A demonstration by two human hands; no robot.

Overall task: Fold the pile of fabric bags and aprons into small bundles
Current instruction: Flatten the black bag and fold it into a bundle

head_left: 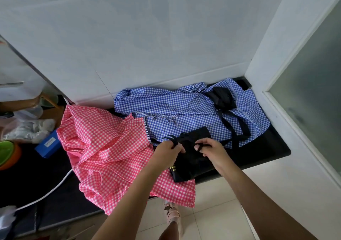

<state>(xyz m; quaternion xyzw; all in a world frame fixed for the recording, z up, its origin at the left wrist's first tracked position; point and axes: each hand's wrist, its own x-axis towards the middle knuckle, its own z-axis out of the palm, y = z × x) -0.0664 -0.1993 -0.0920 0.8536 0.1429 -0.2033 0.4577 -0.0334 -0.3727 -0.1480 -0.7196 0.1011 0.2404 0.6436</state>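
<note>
A folded black fabric bag (188,158) with a yellow mark lies at the counter's front edge, between my hands. My left hand (168,152) grips a looped black strap of that bag. My right hand (212,151) pinches another black strap just right of it. A pink gingham apron (103,147) lies crumpled to the left and hangs over the edge. A blue gingham apron (184,108) is spread behind the bag. A small black bundle (221,96) sits on it at the back right, with long black straps (234,129) trailing forward.
The black counter (273,147) ends at a white wall on the right. A blue box (48,143), clear plastic bags (27,127) and a green bowl (6,151) sit at the left. A white cable (46,193) runs across the counter. Tiled floor and my foot are below.
</note>
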